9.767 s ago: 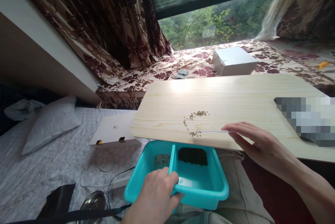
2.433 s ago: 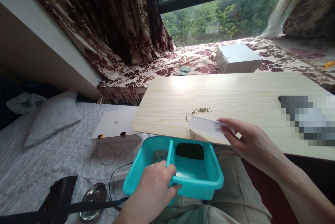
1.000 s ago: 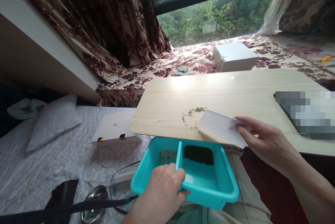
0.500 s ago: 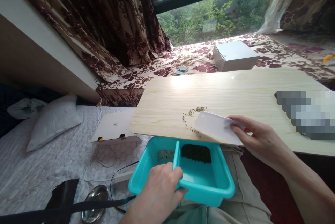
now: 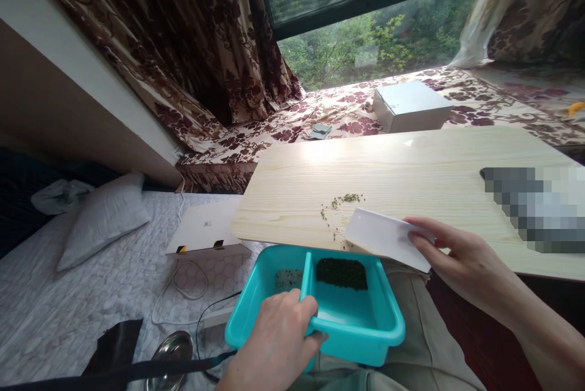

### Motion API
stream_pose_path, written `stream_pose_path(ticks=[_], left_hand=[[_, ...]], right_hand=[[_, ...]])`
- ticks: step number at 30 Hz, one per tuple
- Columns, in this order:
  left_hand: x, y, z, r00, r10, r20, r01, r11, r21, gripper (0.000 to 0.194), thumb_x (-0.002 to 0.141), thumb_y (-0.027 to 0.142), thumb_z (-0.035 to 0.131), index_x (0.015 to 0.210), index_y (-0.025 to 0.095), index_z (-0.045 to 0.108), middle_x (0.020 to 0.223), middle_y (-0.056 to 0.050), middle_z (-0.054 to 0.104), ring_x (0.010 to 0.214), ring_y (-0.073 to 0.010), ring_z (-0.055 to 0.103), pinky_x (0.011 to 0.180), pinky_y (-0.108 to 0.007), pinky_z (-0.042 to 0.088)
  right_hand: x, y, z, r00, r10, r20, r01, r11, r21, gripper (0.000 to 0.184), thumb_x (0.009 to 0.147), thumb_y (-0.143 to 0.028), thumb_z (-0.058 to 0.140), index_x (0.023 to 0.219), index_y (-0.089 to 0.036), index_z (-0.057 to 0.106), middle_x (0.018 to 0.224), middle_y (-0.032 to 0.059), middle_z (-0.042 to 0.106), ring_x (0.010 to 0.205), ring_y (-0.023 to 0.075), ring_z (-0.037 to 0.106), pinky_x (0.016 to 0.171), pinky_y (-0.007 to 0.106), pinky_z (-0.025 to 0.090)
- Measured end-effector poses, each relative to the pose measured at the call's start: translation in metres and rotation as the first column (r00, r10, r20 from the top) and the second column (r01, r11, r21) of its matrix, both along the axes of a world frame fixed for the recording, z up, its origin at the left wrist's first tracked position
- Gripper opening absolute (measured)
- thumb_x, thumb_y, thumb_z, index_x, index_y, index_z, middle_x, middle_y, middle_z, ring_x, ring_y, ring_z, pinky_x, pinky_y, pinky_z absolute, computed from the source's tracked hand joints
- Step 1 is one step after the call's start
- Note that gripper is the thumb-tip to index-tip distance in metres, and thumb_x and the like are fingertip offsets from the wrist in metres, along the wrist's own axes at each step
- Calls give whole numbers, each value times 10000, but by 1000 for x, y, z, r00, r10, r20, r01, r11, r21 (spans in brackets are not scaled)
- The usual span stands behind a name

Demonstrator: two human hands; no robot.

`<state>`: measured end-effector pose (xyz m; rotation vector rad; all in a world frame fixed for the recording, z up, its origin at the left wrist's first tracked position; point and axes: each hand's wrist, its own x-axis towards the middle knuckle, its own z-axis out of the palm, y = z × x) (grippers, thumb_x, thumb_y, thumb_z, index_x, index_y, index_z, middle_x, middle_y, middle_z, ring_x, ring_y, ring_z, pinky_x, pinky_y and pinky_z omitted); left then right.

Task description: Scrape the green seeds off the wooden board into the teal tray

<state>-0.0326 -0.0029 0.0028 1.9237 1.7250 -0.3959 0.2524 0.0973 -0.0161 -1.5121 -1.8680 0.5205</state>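
My left hand (image 5: 278,333) grips the near rim of a turquoise two-compartment tub (image 5: 354,333), fingers curled over it at the divider. Dark green grains or beans (image 5: 342,273) lie along the far side of the tub's right compartment. Pale grains with dark specks (image 5: 289,279) lie in the left one. My right hand (image 5: 457,251) is closed on one end of a white plastic scraper (image 5: 388,235), held slanted at the table's front edge. Beside its far end, small greenish-brown grains (image 5: 350,198) are scattered on the wooden table (image 5: 292,190).
A blurred dark object (image 5: 534,208) lies on the table at right. Behind the table sits a pale box (image 5: 414,102) on the window ledge. To the left, a white box (image 5: 205,229), a metal bowl (image 5: 170,357), cables and a pillow (image 5: 107,217) rest on the bed.
The whole view has shifted slightly. The scraper has moved a little right and nearer to me, away from the scattered grains. My left hand keeps its grip on the tub.
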Motion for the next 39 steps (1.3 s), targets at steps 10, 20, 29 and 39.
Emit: stream_pose_path(ticks=[10,20,29,39], left_hand=[[-3,-3,-2,1000,-6,19,5,1000,22,89,939,305,728,953,235,676,1021,-24,723,1014,-254,673,813,-319,464],[-8,-2,-6,999,-2,43,0,999,46,67,934,290,708,942,239,664,1023,-22,714,1008,-242,669,814,-313,464],[-8,2,-1,1000,15,21,-15,1000,15,64,941,280,712,976,235,683,1048,-26,717,1038,-255,673,840,-324,481],[-9,2,-3,1000,8,24,-8,1000,13,77,949,296,716,988,234,692,1041,-31,717,1029,-253,677,846,-323,490]], right_hand=[[-2,-6,4,1000,7,-21,-8,1000,-30,308,830,-402,568,955,-247,802,698,30,779,479,206,645,506,336,548],[-10,-7,3,999,32,-17,-32,999,-22,305,854,-398,562,971,-243,798,730,33,795,520,203,671,501,320,544],[-31,-1,4,996,85,3,-85,996,-21,336,864,-383,523,992,-243,801,745,38,792,533,198,668,524,316,546],[-24,0,8,1000,-3,4,3,1000,-11,313,832,-394,537,950,-251,789,664,17,754,474,187,635,462,307,499]])
